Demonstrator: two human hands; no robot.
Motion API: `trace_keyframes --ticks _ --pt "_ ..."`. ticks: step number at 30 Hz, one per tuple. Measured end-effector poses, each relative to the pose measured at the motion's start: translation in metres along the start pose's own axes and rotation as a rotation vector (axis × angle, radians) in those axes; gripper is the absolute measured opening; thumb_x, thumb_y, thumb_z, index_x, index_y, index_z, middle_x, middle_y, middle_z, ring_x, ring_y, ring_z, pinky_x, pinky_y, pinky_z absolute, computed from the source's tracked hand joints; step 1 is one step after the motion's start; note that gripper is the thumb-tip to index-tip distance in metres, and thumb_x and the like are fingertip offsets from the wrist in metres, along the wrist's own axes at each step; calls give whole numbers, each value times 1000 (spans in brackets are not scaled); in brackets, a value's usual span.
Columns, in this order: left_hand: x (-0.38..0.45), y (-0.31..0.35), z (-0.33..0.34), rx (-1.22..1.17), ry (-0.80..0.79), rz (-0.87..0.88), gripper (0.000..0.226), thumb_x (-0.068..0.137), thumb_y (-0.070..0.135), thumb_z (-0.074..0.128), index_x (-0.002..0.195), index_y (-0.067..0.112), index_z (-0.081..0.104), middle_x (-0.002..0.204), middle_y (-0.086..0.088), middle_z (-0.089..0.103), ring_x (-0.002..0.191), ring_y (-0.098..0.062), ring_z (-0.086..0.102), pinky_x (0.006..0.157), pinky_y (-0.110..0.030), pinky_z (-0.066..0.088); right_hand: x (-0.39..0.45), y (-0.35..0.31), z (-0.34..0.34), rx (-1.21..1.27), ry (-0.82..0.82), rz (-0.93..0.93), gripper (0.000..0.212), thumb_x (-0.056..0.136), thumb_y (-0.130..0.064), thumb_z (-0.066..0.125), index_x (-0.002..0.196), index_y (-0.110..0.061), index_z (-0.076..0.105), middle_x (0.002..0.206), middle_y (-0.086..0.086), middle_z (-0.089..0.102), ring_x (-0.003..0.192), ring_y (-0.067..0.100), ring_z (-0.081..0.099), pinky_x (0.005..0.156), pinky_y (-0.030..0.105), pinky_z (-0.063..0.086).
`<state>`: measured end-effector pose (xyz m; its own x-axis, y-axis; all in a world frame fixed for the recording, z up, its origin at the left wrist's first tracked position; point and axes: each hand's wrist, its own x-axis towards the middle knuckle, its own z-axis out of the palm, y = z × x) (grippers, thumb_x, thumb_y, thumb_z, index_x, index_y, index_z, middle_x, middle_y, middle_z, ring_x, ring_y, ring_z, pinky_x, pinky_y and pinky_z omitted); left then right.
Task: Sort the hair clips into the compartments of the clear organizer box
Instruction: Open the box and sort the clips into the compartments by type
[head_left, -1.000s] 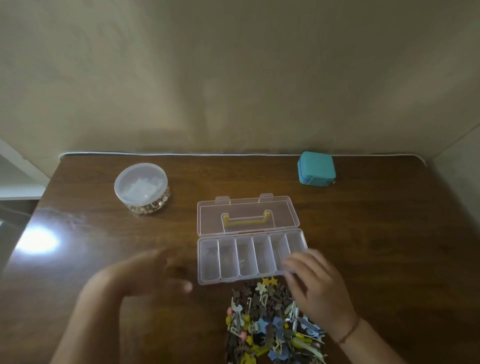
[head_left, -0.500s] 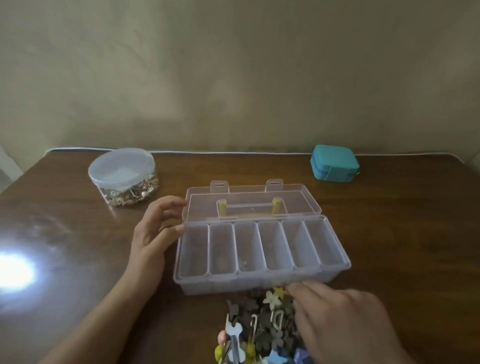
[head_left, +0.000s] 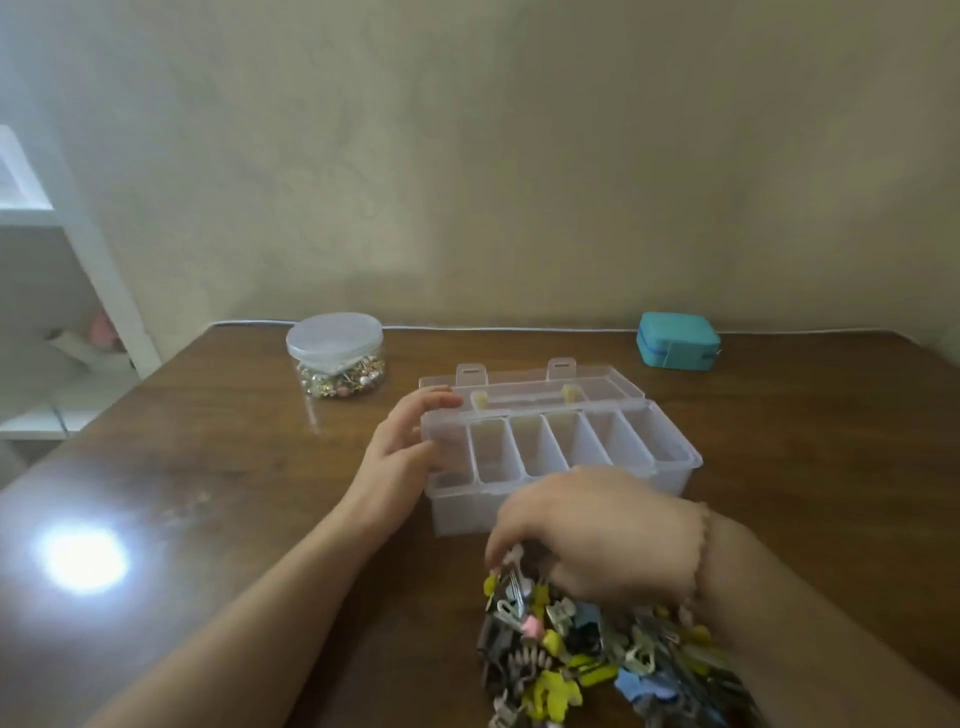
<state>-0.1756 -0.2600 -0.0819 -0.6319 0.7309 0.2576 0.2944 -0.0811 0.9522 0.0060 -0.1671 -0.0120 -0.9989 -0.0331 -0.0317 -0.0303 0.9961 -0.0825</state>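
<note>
Left hand (head_left: 400, 452) is laid relaxed against the organizer box (head_left: 670, 467); right hand (head_left: 597, 530) pinches a hair clip (head_left: 511, 569).
The box's long axis runs left-right on the surface (head_left: 234, 467), just beyond the nearer clip pile (head_left: 587, 649); the right hand is nearer.

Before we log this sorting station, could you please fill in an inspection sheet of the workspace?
Surface: brown wooden table, glare spot at left.
Job's things: clear organizer box open, visible compartments look empty; hair clips piled in front of it.
Clutter: lidded jar of small trinkets; teal case.
Grips: left hand steadies the box's left end; right hand pinches a clip at the pile.
Cables: nothing seen.
Surroundings: beige wall, white shelf at left.
</note>
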Motion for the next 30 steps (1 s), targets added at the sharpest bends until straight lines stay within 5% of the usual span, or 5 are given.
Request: trace_keyframes --ticks 4,10,17,24,30 --pt "1 -5 -2 -55 -6 50 56 60 6 51 112 18 67 112 -11 69 88 -17 63 67 -23 51 4 5 15 -37 20 -80 32 91 -17 59 114 -38 66 118 -17 64 108 9 59 83 33 52" --pt "9 -13 -2 -146 -18 64 45 65 7 52 105 18 71 106 -21 68 100 -48 59 80 -57 53 -1 16 7 54 30 -69 18 89 -41 62 106 -44 68 104 -23 67 92 -2 63 73 27 56" --pt "13 -23 -3 -251 -21 69 52 58 19 53 107 15 70 105 -24 69 97 -57 56 82 -67 48 9 22 -21 127 363 89 22 92 -45 48 109 -42 62 87 -25 66 76 -8 58 62 11 50" --pt "14 -20 -4 -334 -63 87 44 66 -3 45 104 7 64 88 -3 68 83 -17 65 66 -26 52 97 2 -40 -278 -51 20 22 91 -21 59 103 -41 59 106 -15 50 97 9 48 73 35 53" --pt "14 -16 -8 -349 -77 46 68 58 3 44 125 10 58 120 -14 64 91 -20 67 69 -30 55 111 -3 -34 -250 -173 7 15 91 -29 59 100 -37 69 68 -21 41 85 6 49 82 35 54"
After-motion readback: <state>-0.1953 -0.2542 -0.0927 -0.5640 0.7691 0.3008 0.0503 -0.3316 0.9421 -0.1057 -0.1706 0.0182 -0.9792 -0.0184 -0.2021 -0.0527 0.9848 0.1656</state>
